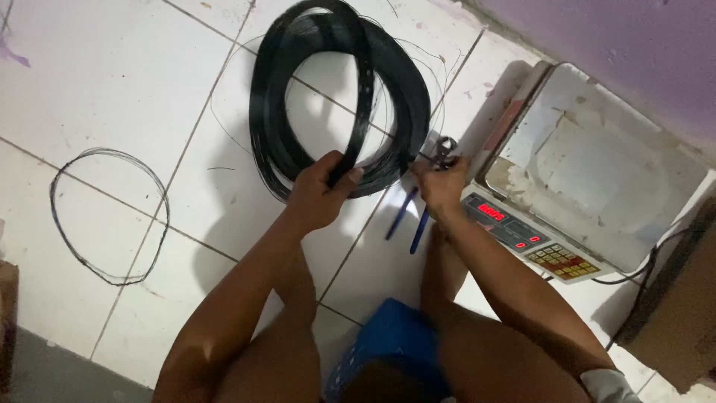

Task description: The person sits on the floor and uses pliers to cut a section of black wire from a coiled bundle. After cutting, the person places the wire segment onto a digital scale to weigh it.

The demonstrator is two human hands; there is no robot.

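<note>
Head view is showing a thick coil of black wire (335,89) standing tilted on the white tiled floor (112,82). The left hand (321,195) is gripping its lower edge, fingers curled around the strands. The right hand (441,183) is pinching the wire beside blue-handled pliers (418,213). A weighing scale (589,172) is sitting just right; a thin wire loop (108,216) is lying well apart, left.

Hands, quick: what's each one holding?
Left hand: closed on the big black wire coil.
Right hand: closed around wire by the blue-handled pliers.
</note>
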